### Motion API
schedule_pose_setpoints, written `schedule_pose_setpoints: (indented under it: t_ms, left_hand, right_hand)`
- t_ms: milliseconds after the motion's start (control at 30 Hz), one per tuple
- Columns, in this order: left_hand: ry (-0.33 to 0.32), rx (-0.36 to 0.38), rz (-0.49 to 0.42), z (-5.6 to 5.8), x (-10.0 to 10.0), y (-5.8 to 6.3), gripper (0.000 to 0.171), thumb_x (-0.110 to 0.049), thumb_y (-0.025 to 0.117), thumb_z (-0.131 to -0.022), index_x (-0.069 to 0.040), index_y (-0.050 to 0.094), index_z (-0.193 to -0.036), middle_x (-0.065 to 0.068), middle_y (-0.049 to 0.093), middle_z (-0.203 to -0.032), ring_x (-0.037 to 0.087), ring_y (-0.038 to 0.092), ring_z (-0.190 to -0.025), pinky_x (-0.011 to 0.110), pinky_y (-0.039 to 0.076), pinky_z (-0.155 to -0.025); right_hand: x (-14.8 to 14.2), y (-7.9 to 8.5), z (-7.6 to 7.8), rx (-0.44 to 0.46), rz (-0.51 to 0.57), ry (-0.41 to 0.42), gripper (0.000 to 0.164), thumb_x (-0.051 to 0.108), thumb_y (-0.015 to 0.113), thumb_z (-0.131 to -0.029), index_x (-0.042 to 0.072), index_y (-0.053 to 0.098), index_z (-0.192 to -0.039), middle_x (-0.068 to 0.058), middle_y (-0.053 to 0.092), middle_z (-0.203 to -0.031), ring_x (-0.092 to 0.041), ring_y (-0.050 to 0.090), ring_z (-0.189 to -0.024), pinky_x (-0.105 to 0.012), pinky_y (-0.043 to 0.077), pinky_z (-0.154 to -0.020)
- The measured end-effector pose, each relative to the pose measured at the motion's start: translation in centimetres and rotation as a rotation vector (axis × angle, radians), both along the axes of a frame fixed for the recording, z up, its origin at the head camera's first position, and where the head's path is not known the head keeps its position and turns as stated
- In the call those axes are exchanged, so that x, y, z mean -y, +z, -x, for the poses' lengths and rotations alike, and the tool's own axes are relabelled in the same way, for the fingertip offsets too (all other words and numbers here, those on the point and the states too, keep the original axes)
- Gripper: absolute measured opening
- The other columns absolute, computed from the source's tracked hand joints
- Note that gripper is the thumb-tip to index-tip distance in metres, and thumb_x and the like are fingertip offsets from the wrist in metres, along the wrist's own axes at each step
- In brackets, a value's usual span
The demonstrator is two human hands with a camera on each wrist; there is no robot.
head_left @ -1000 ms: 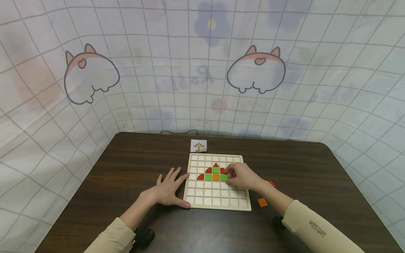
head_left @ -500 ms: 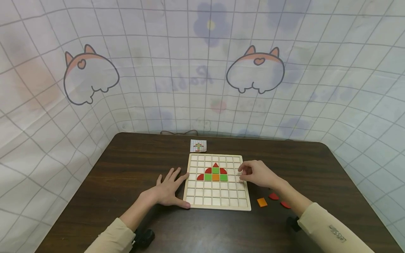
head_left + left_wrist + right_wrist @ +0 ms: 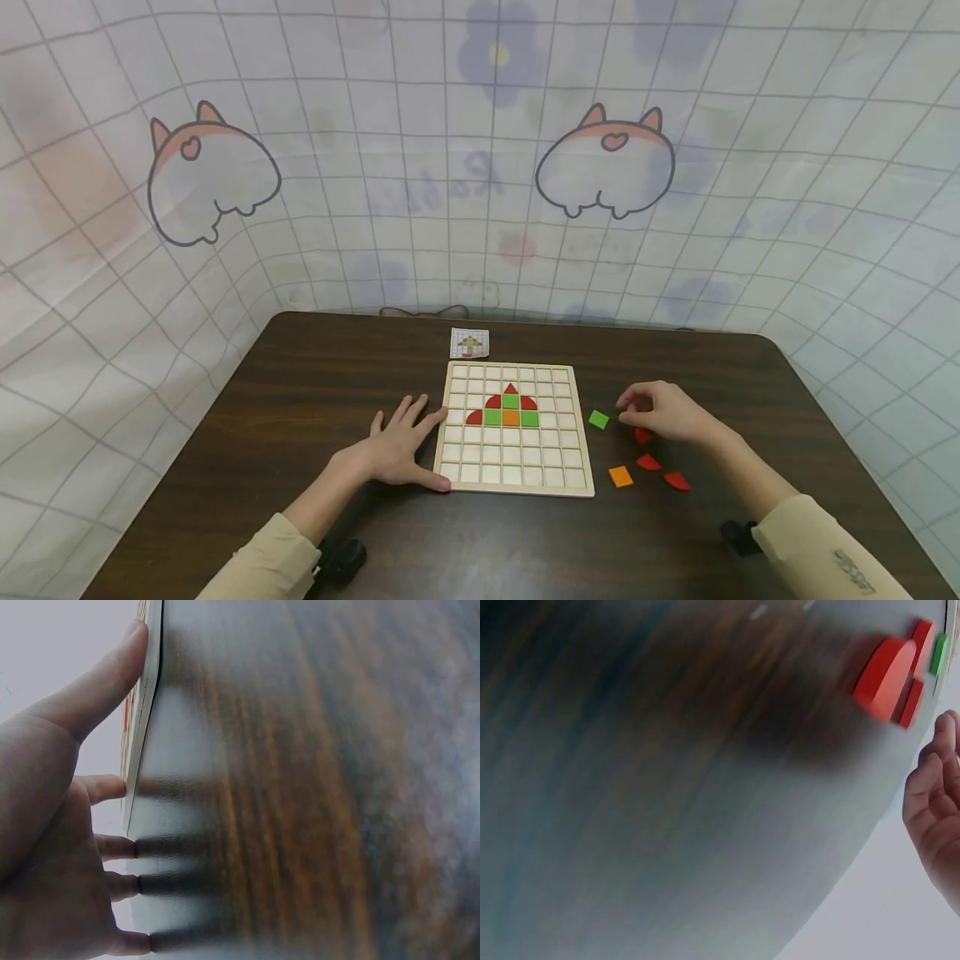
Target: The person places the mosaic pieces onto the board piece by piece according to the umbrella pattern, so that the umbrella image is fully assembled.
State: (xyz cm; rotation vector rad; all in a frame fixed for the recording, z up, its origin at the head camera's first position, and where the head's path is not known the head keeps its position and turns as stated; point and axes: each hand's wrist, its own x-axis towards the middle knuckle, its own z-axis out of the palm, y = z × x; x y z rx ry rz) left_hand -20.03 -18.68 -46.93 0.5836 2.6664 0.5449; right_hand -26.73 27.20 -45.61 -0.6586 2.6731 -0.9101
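A square wooden grid board (image 3: pixel 512 495) lies on the table, bearing a stepped shape of red, green and orange pieces. At its top sits a red triangle (image 3: pixel 511 388), and an orange square (image 3: pixel 511 417) is in the middle of the lowest row, between green squares. My left hand (image 3: pixel 393 454) rests spread on the table, its thumb and index fingertip at the board's left edge. To the right of the board, my right hand (image 3: pixel 667 410) hovers with bent fingers, thumb and index tips apart, nothing seen between them. Nearest its fingertips are a loose green square (image 3: pixel 598 419) and a red piece (image 3: pixel 642 436).
Also loose right of the board lie an orange square tile (image 3: pixel 620 477) and red quarter-round pieces (image 3: pixel 677 481). A small pattern card (image 3: pixel 469 343) with a similar coloured shape lies behind the board. A patterned cloth (image 3: pixel 420 167) hangs around the table's back and sides.
My right hand has moved right, off the board, uncovering the red quarter-round and green square on the shape's right side and the loose green square beside the board. My left hand has stayed put.
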Motion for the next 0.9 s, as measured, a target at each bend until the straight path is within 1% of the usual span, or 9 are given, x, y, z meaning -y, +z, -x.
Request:
schedule_pose_setpoints:
  t_ms: [133,267,400,567,700,833,900]
  left_hand:
    - [-0.002,0.001,-0.001,0.0,0.0,0.0,0.113,-0.066,0.077,-0.082,-0.016,0.022,-0.166,0.022,0.005,-0.169,0.046,0.0,-0.154,0.079,0.005,-0.109]
    - [-0.001,0.003,-0.001,0.0,0.1,0.1,0.113,-0.066,0.077,-0.082,-0.016,0.022,-0.166,0.022,0.005,-0.169,0.046,0.0,-0.154,0.079,0.005,-0.109]
    - [-0.001,0.008,0.001,0.1,0.1,0.0,0.113,-0.067,0.077,-0.082,-0.016,0.021,-0.166,0.022,0.004,-0.169,0.046,0.0,-0.154,0.079,0.005,-0.109]
    - [-0.002,0.01,0.002,0.0,0.1,0.0,0.113,-0.067,0.077,-0.082,-0.016,0.021,-0.166,0.021,0.004,-0.169,0.046,-0.001,-0.154,0.079,0.004,-0.11]
    - [-0.002,0.01,0.003,0.0,0.1,0.0,0.113,-0.067,0.077,-0.082,-0.016,0.021,-0.166,0.021,0.004,-0.169,0.046,-0.001,-0.154,0.079,0.004,-0.11]
    - [-0.003,0.01,-0.001,0.0,0.1,0.0,0.113,-0.067,0.077,-0.082,-0.016,0.021,-0.166,0.022,0.004,-0.169,0.046,-0.001,-0.154,0.079,0.004,-0.109]
    - [-0.002,0.011,0.0,0.0,0.1,0.1,0.113,-0.067,0.077,-0.082,-0.016,0.021,-0.166,0.022,0.004,-0.169,0.046,-0.001,-0.154,0.079,0.005,-0.109]
  right_hand:
    - [-1.3,-0.2,0.1,0.028,0.011,-0.006,0.022,0.019,0.074,-0.097,0.002,0.071,-0.111,0.001,0.064,-0.086,-0.018,0.057,-0.076,-0.031,0.048,-0.066]
    - [-2.1,-0.2,0.0,0.097,0.035,0.044,0.024,0.015,0.075,-0.095,-0.001,0.069,-0.111,-0.001,0.061,-0.084,-0.017,0.055,-0.074,-0.029,0.045,-0.065]
    - [-2.6,-0.3,-0.2,0.147,0.052,0.093,0.028,0.012,0.077,-0.093,-0.003,0.067,-0.114,-0.003,0.06,-0.089,-0.018,0.054,-0.078,-0.029,0.045,-0.067]
    - [-3.0,-0.2,-0.2,0.203,0.067,0.121,0.031,0.007,0.078,-0.09,-0.004,0.066,-0.117,-0.009,0.057,-0.094,-0.02,0.051,-0.08,-0.029,0.043,-0.066]
    - [-3.1,-0.2,-0.2,0.201,0.048,0.122,0.027,0.003,0.078,-0.088,-0.001,0.067,-0.113,-0.009,0.057,-0.093,-0.02,0.05,-0.078,-0.028,0.042,-0.064]
    - [-3.1,-0.5,-0.1,0.172,0.027,0.103,0.021,0.003,0.077,-0.089,0.002,0.069,-0.108,-0.006,0.058,-0.09,-0.02,0.052,-0.079,-0.028,0.043,-0.065]
    - [-3.0,-0.6,-0.1,0.157,0.016,0.089,0.021,0.005,0.078,-0.089,0.003,0.069,-0.108,-0.004,0.058,-0.09,-0.021,0.052,-0.08,-0.029,0.044,-0.066]
